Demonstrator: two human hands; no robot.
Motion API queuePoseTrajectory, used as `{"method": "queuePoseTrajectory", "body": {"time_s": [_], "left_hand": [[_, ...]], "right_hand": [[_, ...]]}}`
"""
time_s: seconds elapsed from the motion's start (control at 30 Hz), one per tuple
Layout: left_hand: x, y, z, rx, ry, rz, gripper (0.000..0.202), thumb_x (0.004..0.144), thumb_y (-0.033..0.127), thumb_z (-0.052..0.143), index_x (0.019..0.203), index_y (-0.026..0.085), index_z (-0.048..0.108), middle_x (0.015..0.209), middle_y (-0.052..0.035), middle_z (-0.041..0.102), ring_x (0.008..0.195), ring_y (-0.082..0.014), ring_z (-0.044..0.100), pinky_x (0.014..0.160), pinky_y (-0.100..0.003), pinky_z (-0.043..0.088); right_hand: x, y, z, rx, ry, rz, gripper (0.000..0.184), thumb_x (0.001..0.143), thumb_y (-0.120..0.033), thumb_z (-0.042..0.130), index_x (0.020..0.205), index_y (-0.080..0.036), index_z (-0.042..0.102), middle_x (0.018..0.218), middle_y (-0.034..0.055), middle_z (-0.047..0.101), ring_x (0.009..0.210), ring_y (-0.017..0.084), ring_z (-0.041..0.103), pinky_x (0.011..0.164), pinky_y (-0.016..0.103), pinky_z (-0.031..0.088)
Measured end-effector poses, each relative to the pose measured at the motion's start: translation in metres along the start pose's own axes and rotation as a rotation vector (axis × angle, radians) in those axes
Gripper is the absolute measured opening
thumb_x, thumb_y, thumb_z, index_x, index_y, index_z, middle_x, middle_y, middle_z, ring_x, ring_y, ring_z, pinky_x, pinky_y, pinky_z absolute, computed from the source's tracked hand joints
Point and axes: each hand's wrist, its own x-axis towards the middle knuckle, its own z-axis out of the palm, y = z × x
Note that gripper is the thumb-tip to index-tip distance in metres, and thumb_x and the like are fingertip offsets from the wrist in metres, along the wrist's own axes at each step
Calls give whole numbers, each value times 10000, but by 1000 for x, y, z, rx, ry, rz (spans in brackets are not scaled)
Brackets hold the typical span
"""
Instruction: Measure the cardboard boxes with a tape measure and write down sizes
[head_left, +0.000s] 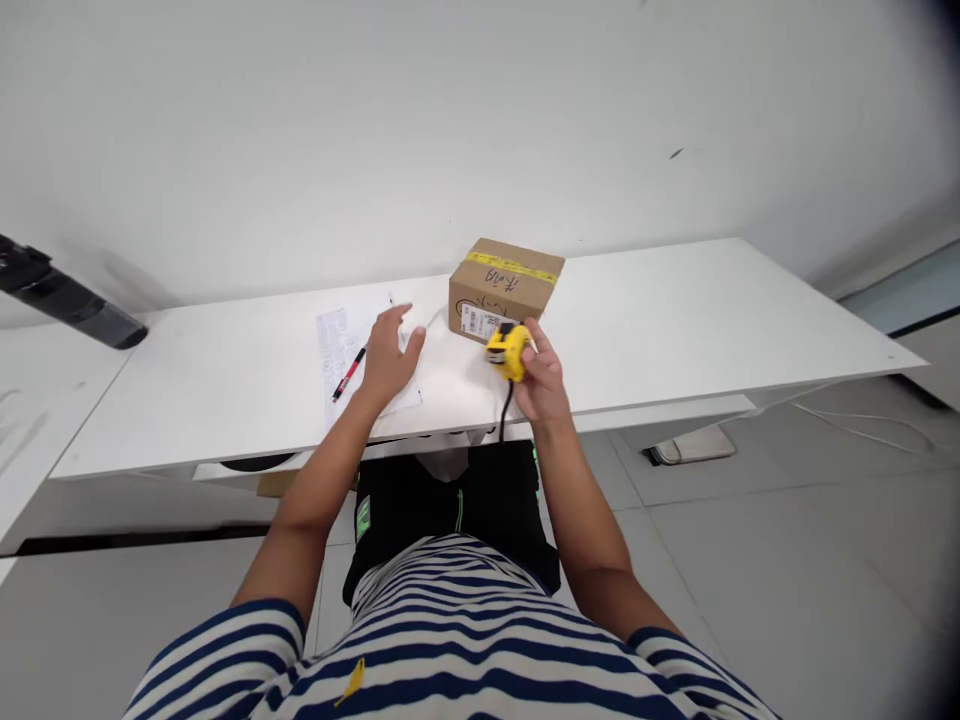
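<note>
My right hand (546, 378) is closed around a yellow tape measure (508, 350) with a black wrist strap (505, 410) hanging from it. The tape measure is in front of a brown cardboard box (491, 290) and hides part of its label. Yellow tape runs across the box top, and handwriting marks its surface. Over the papers hovers my left hand (388, 358), its fingers apart and nothing in them. Beside it, a red and black pen (349, 375) lies on a sheet of written paper (330, 335).
The white table (675, 320) stands against a white wall (465, 120). A dark cylindrical object (67, 295) juts in at the far left. Below the table on the right, a flat grey object (694, 447) and a white cable (862, 425) lie on the tiled floor.
</note>
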Motion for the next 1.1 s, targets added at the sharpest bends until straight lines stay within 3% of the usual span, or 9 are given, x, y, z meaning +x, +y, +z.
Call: {"method": "queuePoseTrajectory", "body": {"time_s": [0.17, 0.3, 0.4, 0.53, 0.67, 0.8, 0.87, 0.97, 1.1], "left_hand": [[83, 6, 51, -491, -300, -467, 865, 956, 824, 344, 1623, 274, 353, 1721, -186, 402, 1574, -292, 447, 1096, -480, 510], [80, 21, 68, -600, -461, -497, 858, 946, 861, 229, 1604, 347, 428, 1741, -100, 393, 1601, -289, 415, 1092, -506, 522], [49, 31, 49, -583, -431, -426, 832, 950, 859, 250, 1590, 373, 461, 1719, -72, 436, 1557, -288, 480, 1085, -498, 535], [-4, 32, -1, -498, -369, -495, 849, 965, 844, 167, 1488, 322, 584, 1597, -125, 590, 1431, -313, 610, 1008, -512, 573], [-40, 34, -38, -398, -405, -441, 732, 990, 797, 285, 1417, 303, 617, 1494, -151, 667, 1345, -294, 666, 924, -454, 605], [-54, 64, -59, -81, 0, -171, 629, 978, 749, 454, 1345, 266, 621, 1421, -157, 672, 1341, -284, 625, 1042, -466, 553], [-58, 90, -67, -47, 97, -41, 548, 989, 725, 460, 1174, 259, 682, 1226, -128, 728, 1203, -268, 663, 1049, -469, 536], [-65, 127, -75, -320, -239, -37, 543, 990, 737, 440, 928, 264, 701, 914, -77, 734, 876, -219, 691, 835, -408, 579], [-71, 148, -73, -726, -714, -186, 602, 876, 820, 571, 838, 225, 652, 732, -32, 660, 673, -163, 606, 662, -336, 512]], "right_hand": [[11, -23, -41, 71, 108, 78, 1137, 613, -580, 867, 1577, -304, 331, 1516, 102, 633, 1300, 270, 694, 1073, 489, 615], [24, -33, -43, 63, -16, 173, 1126, 574, -484, 906, 1562, -258, 417, 1339, 77, 756, 1129, 250, 775, 1000, 442, 657], [14, -42, -43, 101, -140, 241, 1075, 585, -414, 935, 1540, -265, 465, 1259, 62, 798, 976, 220, 804, 844, 372, 695], [-25, -55, -54, 176, -306, 339, 993, 567, -389, 975, 1462, -244, 571, 1201, 83, 816, 851, 201, 801, 692, 305, 681], [-51, -72, -63, 145, -216, 193, 998, 546, -466, 1005, 1444, -310, 598, 1199, 81, 816, 894, 213, 799, 688, 311, 680], [-55, -95, -45, -8, -76, -113, 927, 599, -659, 943, 1418, -377, 612, 1295, 93, 784, 1061, 263, 786, 810, 394, 697], [-59, -105, -27, -136, -46, -262, 870, 662, -688, 897, 1427, -397, 601, 1332, 101, 767, 1160, 296, 760, 903, 458, 688], [-74, -112, 0, -343, -41, -504, 745, 788, -569, 860, 1462, -430, 573, 1376, 94, 743, 1277, 320, 712, 1018, 519, 650], [-92, -108, 13, -536, -238, -745, 788, 809, -347, 883, 1476, -563, 523, 1482, -2, 678, 1342, 315, 680, 1103, 548, 613]]}}
